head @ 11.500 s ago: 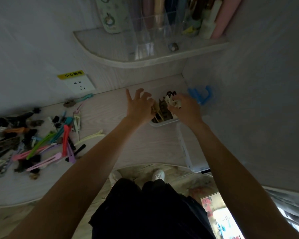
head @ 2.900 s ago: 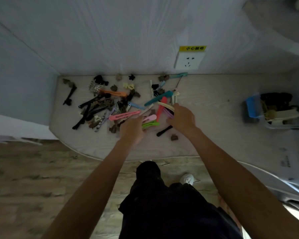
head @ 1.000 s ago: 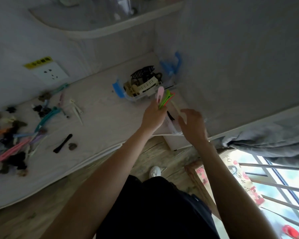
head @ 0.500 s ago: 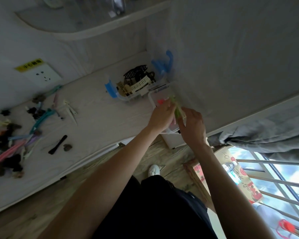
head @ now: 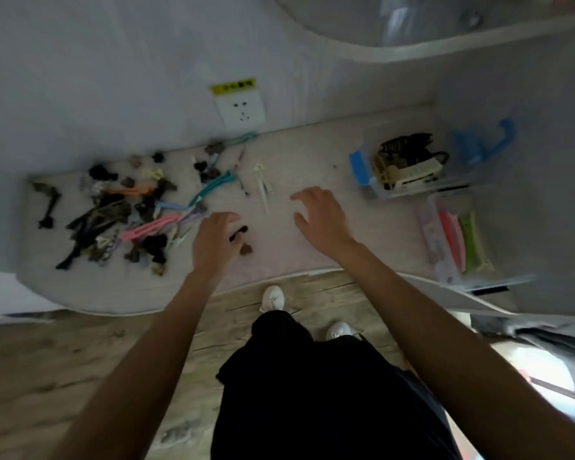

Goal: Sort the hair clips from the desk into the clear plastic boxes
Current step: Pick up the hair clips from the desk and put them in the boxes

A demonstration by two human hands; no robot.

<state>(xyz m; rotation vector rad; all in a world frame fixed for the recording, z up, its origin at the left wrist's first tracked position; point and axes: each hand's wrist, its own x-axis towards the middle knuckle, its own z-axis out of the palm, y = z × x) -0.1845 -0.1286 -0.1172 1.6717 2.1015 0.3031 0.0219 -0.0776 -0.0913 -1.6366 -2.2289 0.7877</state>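
Observation:
A heap of hair clips point(head: 120, 214) in black, pink, teal and orange covers the left half of the desk point(head: 312, 254). My left hand point(head: 214, 242) hovers at the heap's right edge, over a black clip point(head: 239, 232) and beside a small brown clip point(head: 246, 250), fingers loose and holding nothing. My right hand point(head: 321, 219) is spread open above bare desk. A clear box point(head: 402, 169) with blue latches at the right holds dark and cream claw clips. A nearer clear box point(head: 452, 247) holds pink, red and green long clips.
A white wall socket point(head: 241, 106) with a yellow label sits above the desk's back edge. A curved shelf point(head: 445, 31) hangs at the upper right. A side wall closes the right end. Below the desk's front edge are wooden floor and my white shoes.
Both hands have left the nearer box at the right and swung back left to the heap. The pink and green clips my left hand carried now lie in that box.

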